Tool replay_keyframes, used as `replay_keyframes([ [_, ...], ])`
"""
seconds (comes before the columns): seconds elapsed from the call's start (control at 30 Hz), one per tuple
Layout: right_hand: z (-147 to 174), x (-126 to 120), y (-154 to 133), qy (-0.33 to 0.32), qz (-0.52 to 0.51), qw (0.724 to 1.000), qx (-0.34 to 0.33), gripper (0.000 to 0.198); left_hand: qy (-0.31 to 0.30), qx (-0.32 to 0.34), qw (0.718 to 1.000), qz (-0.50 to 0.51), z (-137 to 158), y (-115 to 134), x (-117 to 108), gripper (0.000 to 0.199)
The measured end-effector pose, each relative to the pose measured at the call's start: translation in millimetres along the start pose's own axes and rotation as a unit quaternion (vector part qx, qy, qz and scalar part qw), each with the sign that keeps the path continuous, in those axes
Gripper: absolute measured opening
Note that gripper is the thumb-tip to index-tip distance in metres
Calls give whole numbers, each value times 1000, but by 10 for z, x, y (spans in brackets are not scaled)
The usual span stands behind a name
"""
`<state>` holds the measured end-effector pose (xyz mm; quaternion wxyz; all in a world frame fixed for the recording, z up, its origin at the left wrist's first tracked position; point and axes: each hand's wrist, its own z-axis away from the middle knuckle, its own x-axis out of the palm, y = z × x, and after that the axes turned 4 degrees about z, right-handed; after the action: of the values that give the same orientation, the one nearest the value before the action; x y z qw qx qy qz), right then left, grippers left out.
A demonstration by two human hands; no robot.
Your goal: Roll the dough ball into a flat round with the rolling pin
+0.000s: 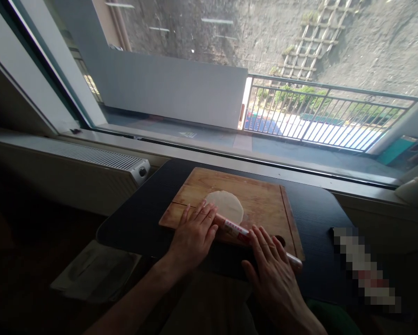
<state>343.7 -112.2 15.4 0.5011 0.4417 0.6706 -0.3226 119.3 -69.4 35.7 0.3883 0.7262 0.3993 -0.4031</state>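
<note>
A rolling pin (234, 228) with a printed wrapper lies slantwise across the near part of a wooden cutting board (257, 190). Just beyond it, a thin round of pale dough (226, 204) rests flat on the board, its near left edge partly behind my fingers. My left hand (195, 230) lies on the pin's left end with the fingers stretched out. Over the right part of the pin, my right hand (268, 256) rests palm down, fingers extended and thumb apart. The pin's right tip sticks out past that hand.
The board stands on a dark table (135, 214) against a window sill. A white radiator (125, 165) is at the left, with a pale flat seat (95, 270) below it. At the table's right edge is a blurred-out object (365, 270). Outside the window runs a railing (316, 111).
</note>
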Motion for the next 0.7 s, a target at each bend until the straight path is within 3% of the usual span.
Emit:
replay_keyframes([
  [0.07,-119,-7,91,-11,4,1000,8,58,6,-3,1000,-1,-124,15,52,45],
  [0.2,-468,-3,267,-17,32,996,84,53,8,-7,1000,-1,-666,49,216,45],
  [0.3,-497,17,215,-13,34,994,101,52,-1,1,1000,4,-927,51,278,46],
  [0.4,-275,52,81,14,32,998,53,52,-4,20,1000,24,-830,6,240,43],
  [0.57,140,83,131,47,53,997,-25,57,12,20,998,51,-325,-131,72,41],
  [0.7,278,152,177,72,53,996,-25,59,8,12,998,56,-364,-105,122,43],
])
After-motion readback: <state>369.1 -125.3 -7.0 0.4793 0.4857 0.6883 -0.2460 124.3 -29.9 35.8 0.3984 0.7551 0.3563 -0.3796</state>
